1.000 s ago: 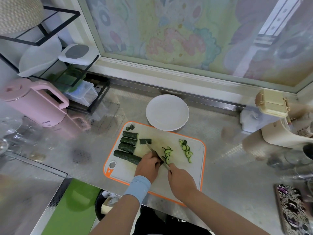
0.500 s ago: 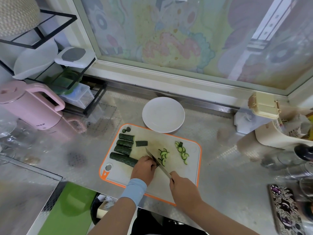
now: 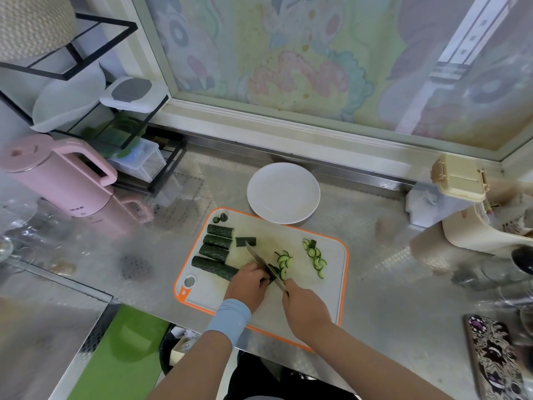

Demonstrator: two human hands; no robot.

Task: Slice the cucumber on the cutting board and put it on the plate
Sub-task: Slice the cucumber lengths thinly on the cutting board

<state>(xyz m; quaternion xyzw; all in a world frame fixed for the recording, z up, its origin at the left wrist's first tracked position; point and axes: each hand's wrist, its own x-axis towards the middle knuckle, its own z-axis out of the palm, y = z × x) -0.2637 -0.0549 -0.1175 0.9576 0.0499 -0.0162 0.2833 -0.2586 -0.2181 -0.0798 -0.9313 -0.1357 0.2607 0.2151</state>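
A white cutting board with an orange rim (image 3: pixel 331 284) lies on the steel counter. Several dark green cucumber pieces (image 3: pixel 215 242) lie along its left side. My left hand (image 3: pixel 248 284) holds down a cucumber piece (image 3: pixel 274 269) with curled fingers. My right hand (image 3: pixel 305 308) grips the handle of a knife (image 3: pixel 261 259), whose blade stands against the piece beside my left fingers. Thin half-round slices (image 3: pixel 284 262) lie just right of the blade, and a second group of slices (image 3: pixel 315 255) lies farther right. A white plate (image 3: pixel 284 193) with nothing on it stands behind the board.
A pink kettle (image 3: pixel 57 174) and a black wire rack (image 3: pixel 138 145) stand at the left. A cream lidded box (image 3: pixel 458 177) and a beige container (image 3: pixel 476 235) stand at the right. A patterned phone (image 3: pixel 493 356) lies at the front right.
The knife keeps cutting at the same spot, and the blade sits a little closer to my left fingers. The view has shifted slightly.
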